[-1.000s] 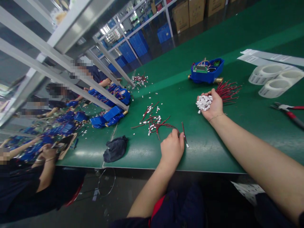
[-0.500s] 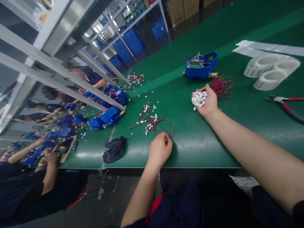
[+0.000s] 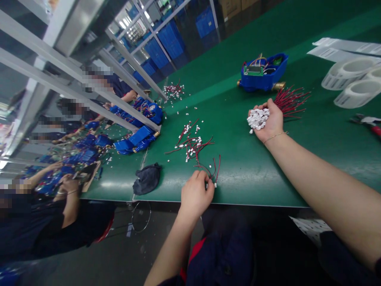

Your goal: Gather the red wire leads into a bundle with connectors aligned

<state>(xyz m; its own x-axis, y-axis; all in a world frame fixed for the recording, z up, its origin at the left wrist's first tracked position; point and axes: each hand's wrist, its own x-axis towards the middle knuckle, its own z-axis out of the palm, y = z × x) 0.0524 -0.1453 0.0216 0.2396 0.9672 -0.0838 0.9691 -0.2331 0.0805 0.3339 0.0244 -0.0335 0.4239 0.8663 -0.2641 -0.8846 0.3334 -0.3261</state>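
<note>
Head view: the left hand (image 3: 197, 194), thumb and fingers pinched together, grips a few red-and-black wires (image 3: 212, 171) near the front edge of the green desk (image 3: 247, 171); the wires stick out beyond its fingertips. A loose pile of connector wires (image 3: 193, 147) lies just past that hand. The right hand (image 3: 269, 123), palm up with fingers curled, cradles a bundle of white connectors (image 3: 258, 119), whose red wires (image 3: 290, 104) fan out behind it, beside a blue housing (image 3: 263, 75).

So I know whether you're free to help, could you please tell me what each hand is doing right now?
Left hand: fingers closed on thin wires.
Right hand: holding a bundle of red wires, white connectors showing.
</note>
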